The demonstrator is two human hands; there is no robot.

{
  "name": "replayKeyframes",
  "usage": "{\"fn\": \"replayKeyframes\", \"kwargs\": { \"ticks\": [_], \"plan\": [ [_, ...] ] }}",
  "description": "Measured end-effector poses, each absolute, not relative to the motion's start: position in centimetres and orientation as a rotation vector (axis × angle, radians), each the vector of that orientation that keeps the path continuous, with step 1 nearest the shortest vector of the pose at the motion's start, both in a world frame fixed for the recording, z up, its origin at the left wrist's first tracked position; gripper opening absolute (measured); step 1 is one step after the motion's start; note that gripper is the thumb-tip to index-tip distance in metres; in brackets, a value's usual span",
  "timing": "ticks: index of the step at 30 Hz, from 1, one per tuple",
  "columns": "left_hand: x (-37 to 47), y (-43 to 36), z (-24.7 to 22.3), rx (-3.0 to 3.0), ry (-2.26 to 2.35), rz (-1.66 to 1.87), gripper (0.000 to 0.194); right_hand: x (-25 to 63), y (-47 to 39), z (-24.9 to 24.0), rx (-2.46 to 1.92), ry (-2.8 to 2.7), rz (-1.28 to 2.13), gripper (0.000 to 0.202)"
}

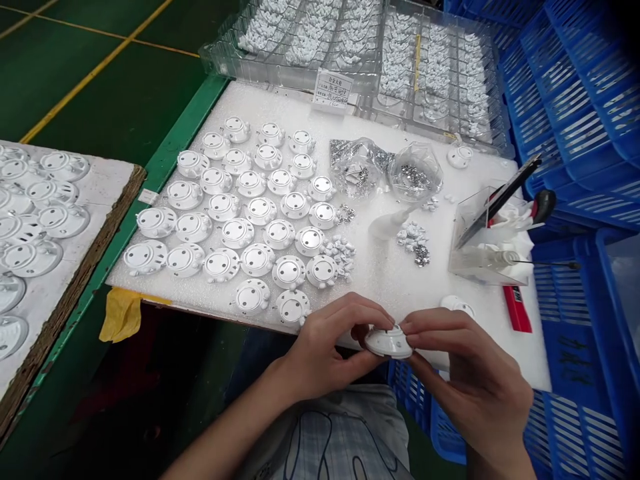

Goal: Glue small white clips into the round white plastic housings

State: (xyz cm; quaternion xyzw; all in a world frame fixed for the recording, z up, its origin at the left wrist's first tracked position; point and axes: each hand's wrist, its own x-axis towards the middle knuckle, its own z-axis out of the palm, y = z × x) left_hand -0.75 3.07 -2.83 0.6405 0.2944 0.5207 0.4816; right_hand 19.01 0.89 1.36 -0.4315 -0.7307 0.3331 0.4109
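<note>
Close to my body, over the table's near edge, a round white plastic saucer-shaped part (389,343) is held up and tilted. My left hand (343,337) pinches it from the left, thumb below and fingers on top. From the right, my right hand (465,363) grips its rim with fingers and thumb. Rows of similar white saucer-shaped parts (257,259) lie on the white foam sheet (350,300) to the left. Partly behind my right hand lies another white round part (457,305). Anything small between my fingertips is hidden.
A clear plastic box (480,260) of tools stands right, near a red box (517,309). Bags of small metal parts (414,175), a translucent bottle (387,225) and small white pieces (340,257) lie mid-table. Clear trays (370,73) line the back; blue crates (585,107) border the right.
</note>
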Motion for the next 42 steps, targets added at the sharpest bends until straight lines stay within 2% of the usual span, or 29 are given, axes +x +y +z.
{"fn": "replayKeyframes", "kwargs": {
  "ticks": [4,15,20,25,30,34,36,42],
  "plan": [
    [-1.0,3.0,-2.8,1.557,0.699,1.217,0.025,18.9,0.9,1.0,-1.063,-1.809,0.801,0.033],
    [-0.9,3.3,-2.8,1.656,0.65,1.29,0.015,18.1,0.9,0.3,-1.113,-1.765,0.726,0.03],
    [-0.8,3.0,-2.6,1.664,0.704,1.25,0.017,17.7,0.9,-0.1,-1.154,-1.716,0.681,0.026],
    [-0.8,1.9,-1.9,1.424,0.681,1.046,0.048,16.8,1.1,0.3,-1.228,-1.576,0.747,0.015],
    [-0.9,1.6,-1.6,1.169,0.737,0.974,0.039,16.4,1.1,0.5,-1.302,-1.565,0.854,0.012],
    [-1.0,1.7,-1.1,0.913,0.733,0.945,0.042,17.1,1.9,1.7,-1.28,-1.681,0.931,0.012],
    [-0.9,1.7,-0.8,0.76,0.69,0.929,0.047,17.4,3.1,2.5,-1.335,-1.681,0.848,0.013],
    [0.1,2.3,-0.5,0.421,0.534,0.952,0.048,16.5,9.7,2.4,-1.623,-1.796,0.286,0.028]
  ]
}}
